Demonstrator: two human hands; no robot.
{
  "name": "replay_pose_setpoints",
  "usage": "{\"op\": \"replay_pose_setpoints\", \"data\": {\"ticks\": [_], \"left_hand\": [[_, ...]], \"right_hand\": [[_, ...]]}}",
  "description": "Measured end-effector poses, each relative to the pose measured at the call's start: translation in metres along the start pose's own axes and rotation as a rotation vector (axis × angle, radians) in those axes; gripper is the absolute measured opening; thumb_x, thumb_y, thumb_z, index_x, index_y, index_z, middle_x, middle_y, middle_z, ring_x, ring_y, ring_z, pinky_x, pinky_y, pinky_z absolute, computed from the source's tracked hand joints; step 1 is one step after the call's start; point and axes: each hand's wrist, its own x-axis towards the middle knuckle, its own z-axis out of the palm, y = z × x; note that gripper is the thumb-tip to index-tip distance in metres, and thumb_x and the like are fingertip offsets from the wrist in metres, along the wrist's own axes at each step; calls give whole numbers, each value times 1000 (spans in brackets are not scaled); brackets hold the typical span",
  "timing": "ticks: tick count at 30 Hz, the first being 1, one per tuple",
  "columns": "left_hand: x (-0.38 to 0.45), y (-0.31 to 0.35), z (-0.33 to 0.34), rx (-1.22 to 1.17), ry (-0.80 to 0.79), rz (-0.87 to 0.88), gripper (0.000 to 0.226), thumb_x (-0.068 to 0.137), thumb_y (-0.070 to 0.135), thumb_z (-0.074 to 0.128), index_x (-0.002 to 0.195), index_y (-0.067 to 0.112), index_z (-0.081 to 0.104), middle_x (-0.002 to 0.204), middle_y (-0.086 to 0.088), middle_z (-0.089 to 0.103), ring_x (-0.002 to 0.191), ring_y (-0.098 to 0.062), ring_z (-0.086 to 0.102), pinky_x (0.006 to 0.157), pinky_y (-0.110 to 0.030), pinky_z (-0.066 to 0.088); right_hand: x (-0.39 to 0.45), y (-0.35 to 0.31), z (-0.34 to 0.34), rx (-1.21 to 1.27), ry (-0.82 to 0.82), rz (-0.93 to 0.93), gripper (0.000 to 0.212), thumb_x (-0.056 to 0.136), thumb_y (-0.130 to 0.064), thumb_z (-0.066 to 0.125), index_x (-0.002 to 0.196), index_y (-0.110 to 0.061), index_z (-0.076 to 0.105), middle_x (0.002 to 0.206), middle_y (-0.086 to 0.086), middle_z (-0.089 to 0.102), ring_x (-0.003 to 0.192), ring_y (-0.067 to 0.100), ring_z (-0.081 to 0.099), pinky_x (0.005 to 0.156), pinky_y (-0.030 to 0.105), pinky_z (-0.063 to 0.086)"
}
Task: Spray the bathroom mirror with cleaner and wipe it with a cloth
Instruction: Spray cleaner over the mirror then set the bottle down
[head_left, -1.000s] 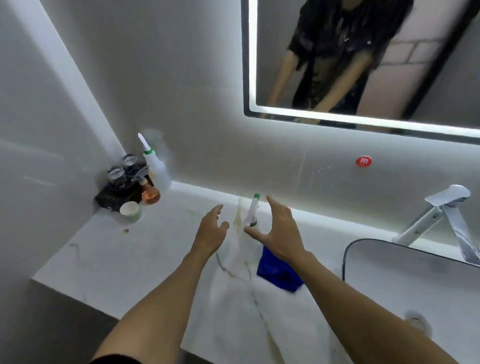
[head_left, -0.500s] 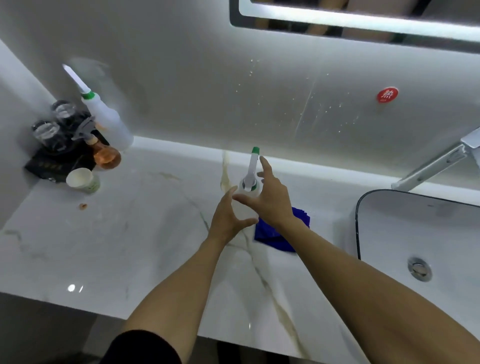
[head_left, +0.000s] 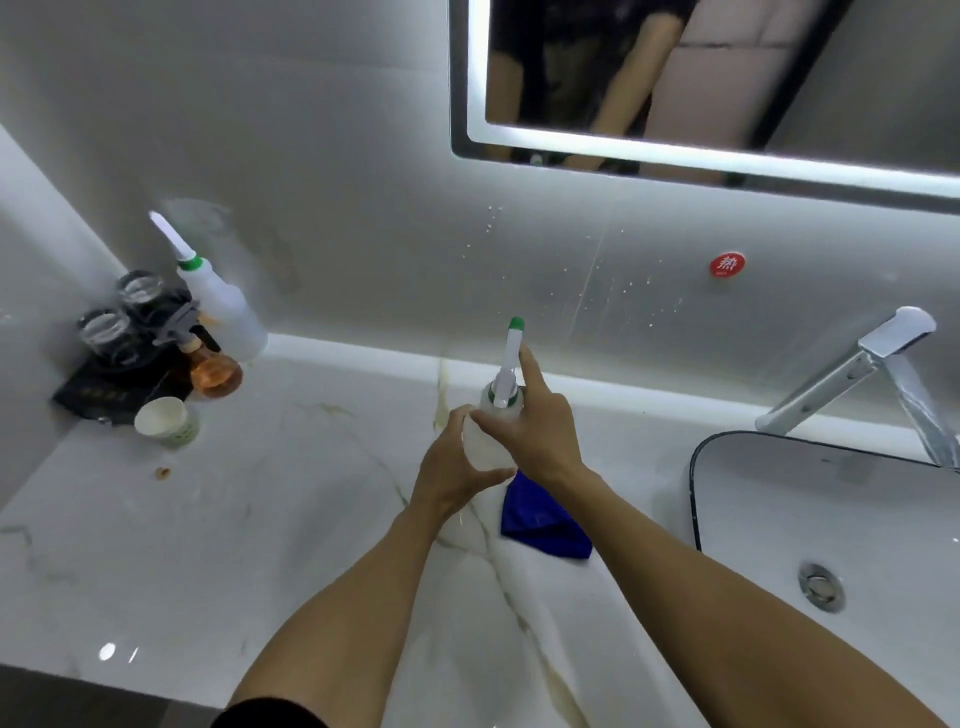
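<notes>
At the far left of the marble counter (head_left: 218, 545), in the corner, a black tray (head_left: 98, 397) held two upturned glasses (head_left: 119, 317). Just beside it stood a paper cup (head_left: 165, 420), a round amber bottle (head_left: 214, 370) and a white spare bottle (head_left: 221, 306) with a long nozzle, leaning toward the wall.

Near the middle, my left hand (head_left: 451, 470) was curled round the lower body of the cleaner bottle (head_left: 493, 415), which stood upright on the counter with its green-tipped nozzle pointing up. My right hand (head_left: 535, 431) gripped the bottle's shoulder from the other side, thumb wrapped across the front and forefinger stretched up along the nozzle. Both hands were clamped on that one bottle.

The blue cloth (head_left: 540, 522) lay crumpled on the counter just below my right wrist, partly hidden under it.

Above and to the right, the lit mirror (head_left: 779, 78) hung on the wall, well apart from the bottle. A red round sticker (head_left: 726, 265) sat below it. Farthest right were the chrome faucet (head_left: 852, 369) and the white basin (head_left: 831, 509).
</notes>
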Motion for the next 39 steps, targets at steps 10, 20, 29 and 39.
{"op": "replay_pose_setpoints", "data": {"ticks": [10, 20, 29, 39], "left_hand": [[-5, 135, -64, -21, -6, 214, 98, 60, 53, 88, 137, 34, 31, 123, 11, 54, 110, -14, 55, 90, -28, 52], [-9, 284, -116, -68, 188, 445, 83, 60, 55, 87, 123, 35, 36, 112, 13, 54, 102, -11, 57, 67, -12, 42], [-21, 351, -131, 13, 270, 576, 84, 57, 56, 87, 118, 29, 36, 104, 12, 53, 95, -9, 57, 68, -16, 49], [-34, 357, -130, 0, 347, 569, 82, 59, 52, 88, 116, 24, 35, 105, 6, 55, 94, -12, 58, 67, -17, 52]], "right_hand": [[11, -102, -117, 87, 236, -213, 91, 81, -35, 80, 154, -20, 28, 142, 6, 57, 114, 27, 63, 85, 21, 48], [12, -202, -236, 273, 324, -345, 79, 84, -23, 75, 152, -19, 34, 122, -2, 59, 103, 16, 58, 85, 27, 45], [19, -263, -296, 325, 449, -249, 24, 94, -41, 50, 97, -18, 57, 86, -2, 60, 89, 24, 59, 77, 39, 51], [15, -274, -293, 382, 463, -328, 16, 94, -17, 53, 94, -3, 60, 90, 15, 64, 76, 23, 57, 68, 35, 48]]}}
